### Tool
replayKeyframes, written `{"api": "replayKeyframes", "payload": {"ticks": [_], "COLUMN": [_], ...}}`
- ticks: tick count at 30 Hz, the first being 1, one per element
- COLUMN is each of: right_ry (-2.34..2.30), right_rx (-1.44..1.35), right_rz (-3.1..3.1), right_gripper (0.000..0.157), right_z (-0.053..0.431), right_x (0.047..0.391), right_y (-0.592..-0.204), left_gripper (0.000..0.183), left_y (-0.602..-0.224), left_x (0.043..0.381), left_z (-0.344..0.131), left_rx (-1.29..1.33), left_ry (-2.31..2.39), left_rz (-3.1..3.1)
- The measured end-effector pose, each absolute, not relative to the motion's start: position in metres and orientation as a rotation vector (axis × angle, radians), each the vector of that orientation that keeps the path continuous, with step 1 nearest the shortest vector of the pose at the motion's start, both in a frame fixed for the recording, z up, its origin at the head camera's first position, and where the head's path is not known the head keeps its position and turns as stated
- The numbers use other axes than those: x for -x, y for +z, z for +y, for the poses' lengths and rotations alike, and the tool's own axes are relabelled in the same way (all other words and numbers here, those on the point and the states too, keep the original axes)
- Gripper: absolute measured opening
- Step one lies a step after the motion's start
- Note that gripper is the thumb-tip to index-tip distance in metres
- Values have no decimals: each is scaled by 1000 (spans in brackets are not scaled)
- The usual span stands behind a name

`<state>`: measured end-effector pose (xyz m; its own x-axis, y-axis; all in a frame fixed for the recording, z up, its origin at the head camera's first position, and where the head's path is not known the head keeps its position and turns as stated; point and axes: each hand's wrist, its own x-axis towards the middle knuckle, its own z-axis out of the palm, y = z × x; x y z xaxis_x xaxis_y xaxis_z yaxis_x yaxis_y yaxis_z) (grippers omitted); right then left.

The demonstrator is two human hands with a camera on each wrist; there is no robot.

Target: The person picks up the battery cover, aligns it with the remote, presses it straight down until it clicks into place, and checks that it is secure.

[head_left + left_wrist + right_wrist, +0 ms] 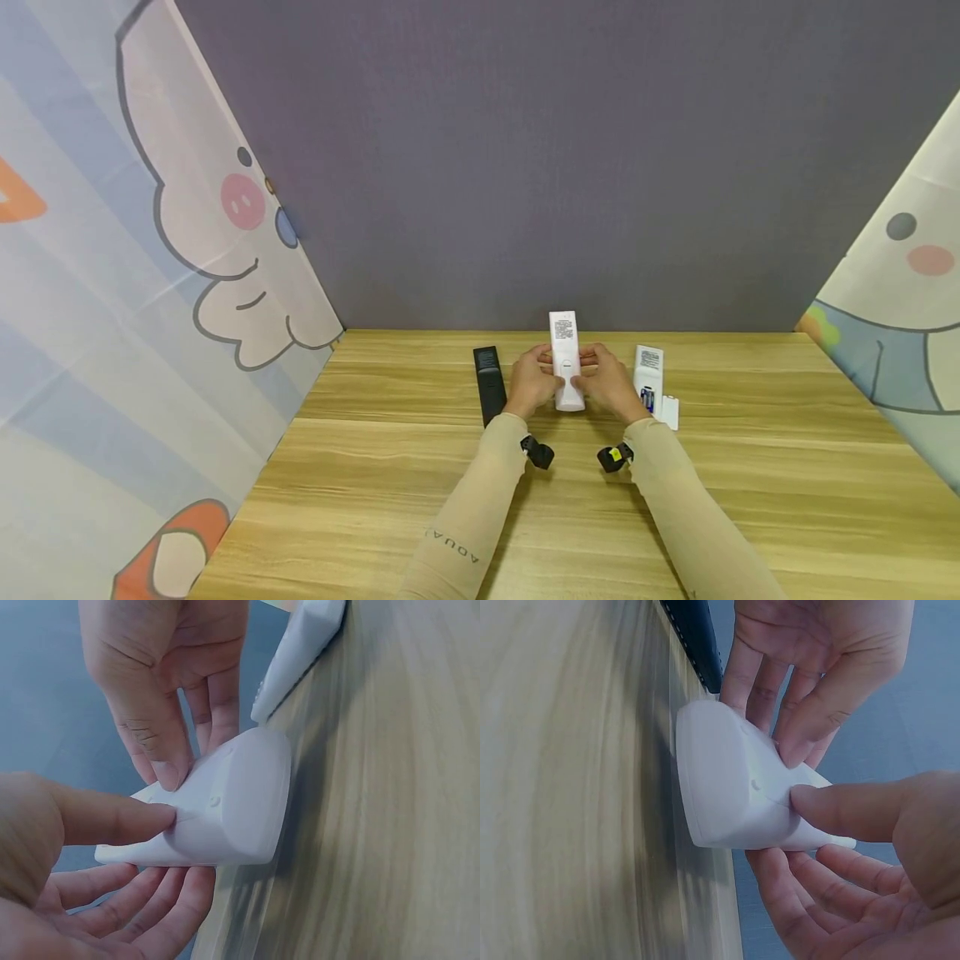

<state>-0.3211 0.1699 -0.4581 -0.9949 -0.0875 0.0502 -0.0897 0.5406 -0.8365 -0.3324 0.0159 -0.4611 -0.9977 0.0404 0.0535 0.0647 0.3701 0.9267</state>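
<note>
Both hands hold a white remote control (566, 346) with its back, printed label and battery cover facing up. My left hand (531, 382) grips its left side, the thumb on the back and the fingers along the edge. On the opposite side my right hand (606, 385) grips it in the same way. Both thumbs press near the battery cover's seam in the left wrist view, where the remote (251, 799) is seen from its end. The right wrist view shows that rounded end of the remote (712, 776) close to the tabletop.
A black remote (490, 383) lies face down left of the hands. To the right lies another white remote (648, 360), its battery compartment uncovered with batteries (647, 398) inside. A loose white battery cover (670, 412) lies beside it. Behind the wooden table (390, 500) stands a grey panel (525, 167).
</note>
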Motion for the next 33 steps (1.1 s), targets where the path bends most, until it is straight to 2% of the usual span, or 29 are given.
{"api": "replayKeyframes", "payload": {"ticks": [9, 19, 33], "right_ry": [1488, 1462, 1412], "right_rx": [-145, -143, -157], "right_rz": [-2769, -2819, -2815], "right_gripper": [54, 67, 69], "right_z": [170, 170, 170], "right_x": [321, 322, 322], "right_y": [-459, -462, -466], "left_gripper": [75, 85, 84], "left_y": [-463, -467, -468], "left_x": [331, 332, 329], "left_z": [17, 18, 19], "left_rx": [140, 178, 195], "left_ry": [-1671, -1621, -1557], "left_rz": [-2630, -2654, -2679]}}
